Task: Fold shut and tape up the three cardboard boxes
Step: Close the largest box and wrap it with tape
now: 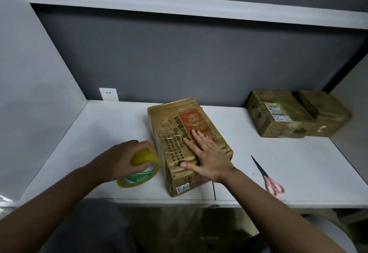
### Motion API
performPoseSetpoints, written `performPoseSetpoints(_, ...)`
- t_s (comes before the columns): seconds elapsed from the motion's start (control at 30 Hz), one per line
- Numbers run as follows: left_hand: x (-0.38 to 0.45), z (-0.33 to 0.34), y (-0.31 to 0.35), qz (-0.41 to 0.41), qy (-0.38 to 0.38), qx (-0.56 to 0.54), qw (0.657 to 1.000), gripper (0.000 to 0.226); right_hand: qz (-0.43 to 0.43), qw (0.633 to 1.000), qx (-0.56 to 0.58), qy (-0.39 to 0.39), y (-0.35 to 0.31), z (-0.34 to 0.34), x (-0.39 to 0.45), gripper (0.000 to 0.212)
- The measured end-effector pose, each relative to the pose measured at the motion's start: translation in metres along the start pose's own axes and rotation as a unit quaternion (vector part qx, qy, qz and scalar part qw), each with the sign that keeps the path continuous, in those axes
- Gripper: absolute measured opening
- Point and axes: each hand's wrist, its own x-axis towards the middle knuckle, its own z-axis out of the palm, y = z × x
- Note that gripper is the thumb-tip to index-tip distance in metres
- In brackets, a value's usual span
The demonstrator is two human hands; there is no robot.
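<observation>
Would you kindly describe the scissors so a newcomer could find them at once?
Look at the white table, right of the box under the right hand. The scissors lie flat there alone, marked out by pink handles.

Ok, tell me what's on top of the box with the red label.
The right hand lies flat on the box, fingers straight, over clear tape across its top. The palm covers part of the red label. Anything inside cannot be seen.
</observation>
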Motion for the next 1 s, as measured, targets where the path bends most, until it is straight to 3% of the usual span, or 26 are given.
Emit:
performPoseSetpoints(0.17, 0.008, 0.02, -0.011, 0.011, 0.015, 0.022, 1.0, 0.041, 0.0, 1.0, -0.006, -0.001, -0.001, 0.0, 0.001, 0.092)
performPoseSetpoints(0.37, 0.006, 0.041, -0.015, -0.012, 0.061, 0.001, 0.998, 0.042, 0.06, 0.998, 0.033, -0.009, -0.013, 0.003, 0.009, 0.066)
performPoseSetpoints(0.6, 0.009, 0.078, 0.001, -0.021, 0.17, -0.029, 0.985, 0.041, 0.073, 0.997, 0.022, 0.014, -0.047, 0.021, 0.031, 0.064)
performPoseSetpoints(0.83, 0.016, 0.096, 0.017, -0.044, 0.149, -0.161, 0.975, 0.054, 0.054, 0.998, 0.014, 0.018, -0.014, 0.01, 0.035, 0.065)
performPoseSetpoints(1.0, 0.003, 0.113, 0.016, -0.024, 0.204, -0.09, 0.975, 0.057, 0.072, 0.997, 0.015, 0.016, -0.004, 0.006, 0.038, 0.071)
